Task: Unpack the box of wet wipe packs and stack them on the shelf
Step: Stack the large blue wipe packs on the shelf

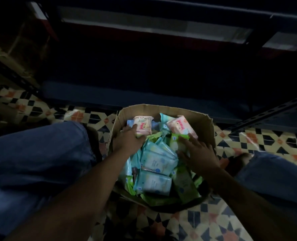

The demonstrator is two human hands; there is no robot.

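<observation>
An open cardboard box [201, 122] stands on the patterned floor between my knees, filled with several wet wipe packs in blue, green and pink. My left hand [128, 139] reaches into the box's far left and its fingers lie on a pink pack [143, 125]. My right hand [199, 153] rests with spread fingers on a green pack [176, 142], just below a second pink pack [181, 126]. Blue packs [157, 160] fill the middle of the box. The dark shelf [144, 94] runs across just beyond the box.
My blue-trousered legs [36, 153] flank the box on both sides. A perforated metal shelf upright [272, 113] slants at the right. Cardboard cartons [8, 49] sit in the dark at the upper left. An upper shelf edge [153, 26] crosses the top.
</observation>
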